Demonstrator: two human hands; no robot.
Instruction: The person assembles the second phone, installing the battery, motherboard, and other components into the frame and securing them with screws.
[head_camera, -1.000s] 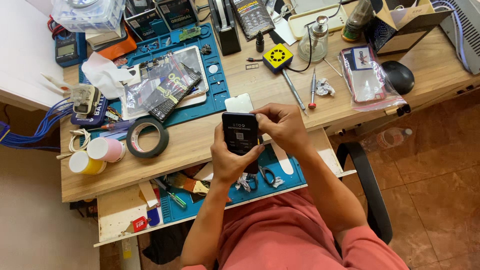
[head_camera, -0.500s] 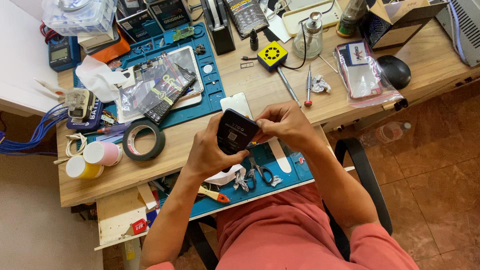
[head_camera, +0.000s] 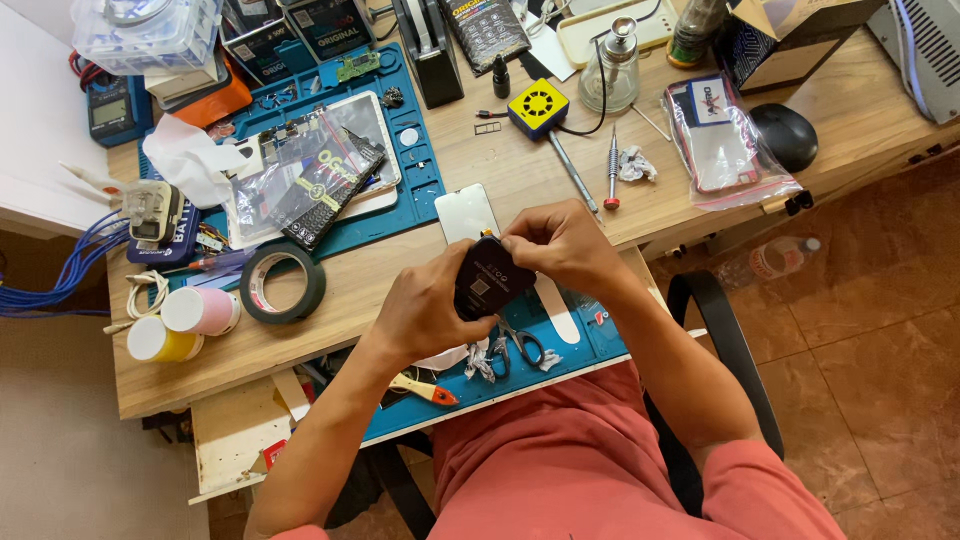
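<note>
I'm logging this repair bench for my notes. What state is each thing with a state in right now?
Black phone: off the desk, gripped in the left hand, back facing up.
Right hand: fingertips pinching at the phone's top edge.
Scissors: lying on the lower blue mat, untouched.
Black tape roll: flat on the desk.
Red-tipped screwdriver: lying loose on the desk.
Glass bottle: upright.

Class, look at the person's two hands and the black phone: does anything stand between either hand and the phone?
Nothing visible does. The left hand grips the phone directly, and the right hand pinches its top edge. The scissors lie below on the mat, apart.
</note>
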